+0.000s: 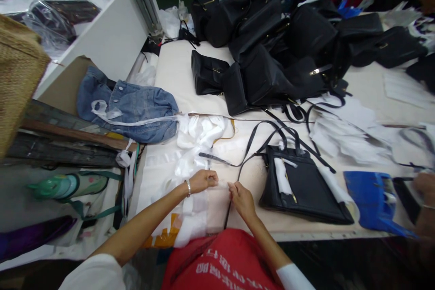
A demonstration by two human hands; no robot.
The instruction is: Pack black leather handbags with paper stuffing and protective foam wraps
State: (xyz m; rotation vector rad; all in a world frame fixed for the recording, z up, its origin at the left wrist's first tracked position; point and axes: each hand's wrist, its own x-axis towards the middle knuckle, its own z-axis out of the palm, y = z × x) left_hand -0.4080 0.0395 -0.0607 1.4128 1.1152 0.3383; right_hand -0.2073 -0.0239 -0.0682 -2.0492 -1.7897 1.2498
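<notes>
Both my hands are over the table's near part, a short gap apart. My left hand (202, 181), with a bracelet at the wrist, has its fingers curled together; a faint clear or whitish bit shows between the two hands, too small to make out. My right hand (242, 198) pinches at its fingertips, close to a thin black strap (239, 173) that runs down the table. To the right lies a black handbag (304, 186) with white wrapping on its handle and front. White foam sheets (200, 133) lie beyond my left hand.
Many black bags (265, 77) are piled at the back. A denim bag (136, 106) lies at the left, above a green bottle (78, 186). White papers (346, 131) and a blue pouch (369, 199) are at the right, near another person's hand (424, 186).
</notes>
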